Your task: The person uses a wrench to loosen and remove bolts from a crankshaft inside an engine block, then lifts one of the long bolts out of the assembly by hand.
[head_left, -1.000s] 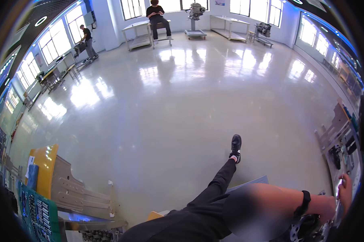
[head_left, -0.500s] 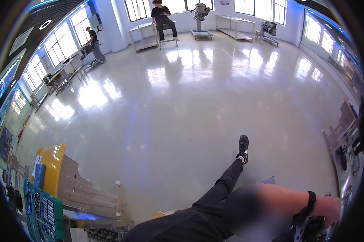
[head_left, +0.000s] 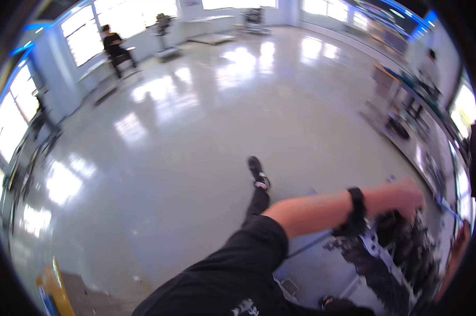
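Note:
My left arm, in a black short sleeve with a black band at the wrist, reaches across to the right. At its end my left hand looks closed, above the upper part of an engine. It is smeared by motion, and what it grips, if anything, I cannot make out. The engine has dark and silvery metal parts and fills the lower right. Part of my right hand shows at the right rim, beside the engine, with its fingers mostly hidden. A thin blue bar runs close by it.
A long bench with parts on it stands right, with a person behind it. Far off are a seated person, an engine on a stand and a white table. My shoe is on the glossy floor; a yellow panel stands lower left.
My view has turned to the right, so the room has slid left. The engine and part of my right hand have come into view. My left forearm shows more fully.

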### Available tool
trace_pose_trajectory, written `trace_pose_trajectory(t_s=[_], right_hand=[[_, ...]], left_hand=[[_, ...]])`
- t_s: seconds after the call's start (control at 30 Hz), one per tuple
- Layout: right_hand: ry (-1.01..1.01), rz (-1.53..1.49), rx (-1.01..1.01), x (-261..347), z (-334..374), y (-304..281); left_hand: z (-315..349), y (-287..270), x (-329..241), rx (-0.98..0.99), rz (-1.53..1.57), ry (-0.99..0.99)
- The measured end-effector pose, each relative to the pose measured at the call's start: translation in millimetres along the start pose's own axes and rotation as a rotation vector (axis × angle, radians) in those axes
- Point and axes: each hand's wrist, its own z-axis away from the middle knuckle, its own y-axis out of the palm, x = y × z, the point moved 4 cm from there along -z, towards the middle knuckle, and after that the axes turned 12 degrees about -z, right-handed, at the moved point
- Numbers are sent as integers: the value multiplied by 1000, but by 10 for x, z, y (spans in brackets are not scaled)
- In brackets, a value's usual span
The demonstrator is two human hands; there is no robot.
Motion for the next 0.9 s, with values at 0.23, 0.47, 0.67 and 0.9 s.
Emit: trace_pose_trajectory(t_s=[0.23,0.47,0.67,0.9], right_hand=[[198,-360,36,-106,783,653],[292,-361,190,-112,1415,705],[292,-412,249,-247,1646,976],[341,-460,174,-413,1736,1051]], left_hand=[[255,-191,156,28,78,-101],[104,-199,12,56,88,-139],[155,-221,44,-32,90,-106],[169,-282,21,86,-144,-127]])
